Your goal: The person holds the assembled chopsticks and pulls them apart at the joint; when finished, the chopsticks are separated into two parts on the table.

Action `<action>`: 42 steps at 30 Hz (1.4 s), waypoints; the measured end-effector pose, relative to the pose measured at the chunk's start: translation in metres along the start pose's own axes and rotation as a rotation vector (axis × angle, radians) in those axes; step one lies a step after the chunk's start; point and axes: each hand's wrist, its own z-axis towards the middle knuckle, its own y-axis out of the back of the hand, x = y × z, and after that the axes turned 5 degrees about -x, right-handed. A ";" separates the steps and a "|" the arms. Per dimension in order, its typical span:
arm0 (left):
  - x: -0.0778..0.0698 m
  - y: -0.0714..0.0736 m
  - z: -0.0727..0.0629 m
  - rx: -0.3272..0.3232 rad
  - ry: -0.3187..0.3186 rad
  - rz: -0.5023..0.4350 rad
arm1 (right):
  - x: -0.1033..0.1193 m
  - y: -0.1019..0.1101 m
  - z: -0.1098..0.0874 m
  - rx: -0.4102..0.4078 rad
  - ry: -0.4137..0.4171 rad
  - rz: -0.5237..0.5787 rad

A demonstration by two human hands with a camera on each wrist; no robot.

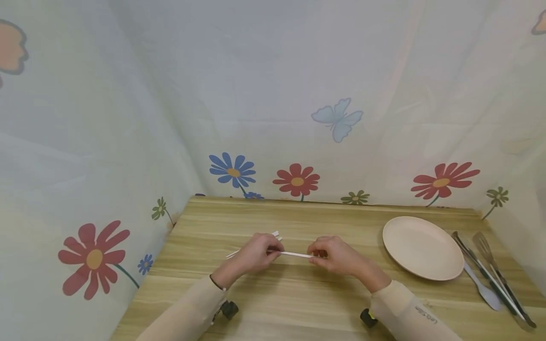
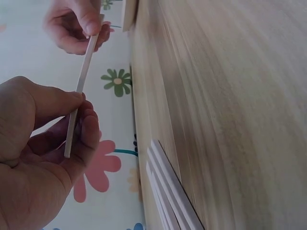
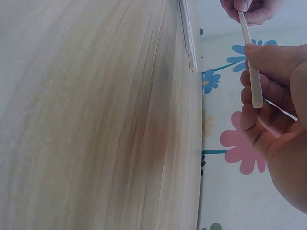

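Note:
Both hands hold one thin, pale chopstick level, a little above the wooden table. My left hand pinches it near one end between thumb and fingers. Near the other end, my right hand grips it the same way. In the right wrist view, the squared tip of the chopstick pokes out past the right thumb. Several more pale chopsticks lie side by side on the table, beyond the left hand and partly hidden by it in the head view.
To the right on the table lies a round, pale pink plate. Beside it are a grey spoon-like utensil, tongs and a slotted turner. A flower-printed curtain hangs behind the table and at its sides.

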 end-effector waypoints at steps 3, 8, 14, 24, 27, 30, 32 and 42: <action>-0.002 -0.001 0.001 0.006 -0.016 0.009 | 0.000 0.002 -0.001 -0.008 0.008 0.000; -0.004 -0.002 0.004 0.000 -0.059 0.024 | 0.000 0.006 -0.004 -0.016 0.031 0.000; -0.009 -0.006 0.009 0.013 -0.070 0.019 | -0.003 0.011 -0.011 -0.023 0.028 -0.016; -0.017 -0.008 0.013 0.042 -0.060 0.019 | -0.002 0.018 -0.019 -0.051 0.067 -0.029; -0.020 -0.009 0.015 0.044 -0.069 0.023 | -0.002 0.022 -0.021 -0.059 0.066 -0.032; -0.022 -0.010 0.018 0.049 -0.079 0.039 | -0.002 0.025 -0.024 -0.065 0.066 -0.033; -0.025 -0.011 0.019 0.056 -0.081 0.049 | -0.002 0.028 -0.026 -0.069 0.066 -0.034; -0.032 -0.014 0.027 0.075 -0.061 0.058 | -0.004 0.035 -0.033 -0.087 0.065 -0.046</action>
